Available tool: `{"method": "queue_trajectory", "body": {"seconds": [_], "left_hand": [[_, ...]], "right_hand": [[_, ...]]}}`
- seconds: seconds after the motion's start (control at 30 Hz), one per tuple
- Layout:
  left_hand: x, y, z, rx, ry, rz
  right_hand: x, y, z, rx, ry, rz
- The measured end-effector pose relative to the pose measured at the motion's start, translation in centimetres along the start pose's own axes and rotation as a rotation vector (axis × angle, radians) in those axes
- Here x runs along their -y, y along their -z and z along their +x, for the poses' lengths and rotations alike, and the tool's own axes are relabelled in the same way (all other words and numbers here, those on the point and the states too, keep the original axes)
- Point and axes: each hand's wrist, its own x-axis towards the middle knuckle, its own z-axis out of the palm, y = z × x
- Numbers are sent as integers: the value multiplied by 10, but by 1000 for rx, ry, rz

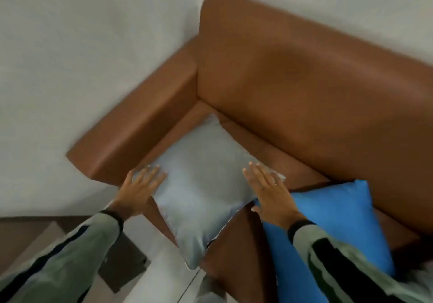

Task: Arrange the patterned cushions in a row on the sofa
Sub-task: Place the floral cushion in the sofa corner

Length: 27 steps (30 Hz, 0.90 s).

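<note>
A pale grey-blue cushion (pixel 201 185) lies flat on the seat of the brown leather sofa (pixel 304 80), in the corner by the left armrest, with one corner hanging over the seat's front edge. My left hand (pixel 140 188) rests flat on the cushion's left corner, fingers spread. My right hand (pixel 269 190) lies flat on its right corner, fingers stretched out. A bright blue cushion (pixel 337 223) sits on the seat to the right, partly hidden by my right sleeve. The picture is blurred, so no pattern can be made out.
White walls (pixel 82 45) meet behind the sofa's corner. The left armrest (pixel 140 127) runs along the cushion's left side. Brown and pale floor tiles (pixel 131 263) show at the lower left.
</note>
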Motion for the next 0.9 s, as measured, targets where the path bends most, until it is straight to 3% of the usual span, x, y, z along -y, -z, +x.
{"method": "queue_trajectory", "body": {"seconds": [0.13,0.2,0.27,0.33,0.43,0.6,0.63,0.67,0.7,0.73,0.8,0.9], "left_hand": [[10,-60,21,118,114,-177],[5,-78,35,40,119,-203],[6,-79,51,0,120,-387],[15,-73,53,-11,108,-521],[41,-46,62,-49,56,-734],[93,61,152,58,599,-846],[104,84,161,-15,553,-775],[117,104,159,-201,410,-739],[119,137,156,-315,118,-908],[111,187,166,-206,-38,-958],[100,241,187,-125,-130,-855],[83,249,229,-210,-213,-703]], "right_hand": [[21,-68,39,121,-64,-135],[23,-89,55,162,-128,-203],[23,-95,70,125,-161,-249],[19,-90,79,142,-226,-113],[6,-58,86,98,-288,299],[-8,36,117,-180,-605,762],[-11,50,124,-265,-627,807],[-13,66,132,-344,-648,863],[-16,80,137,-398,-666,917],[-19,93,141,-443,-680,968],[-25,106,146,-470,-703,1033],[-36,111,147,-494,-723,1036]]}}
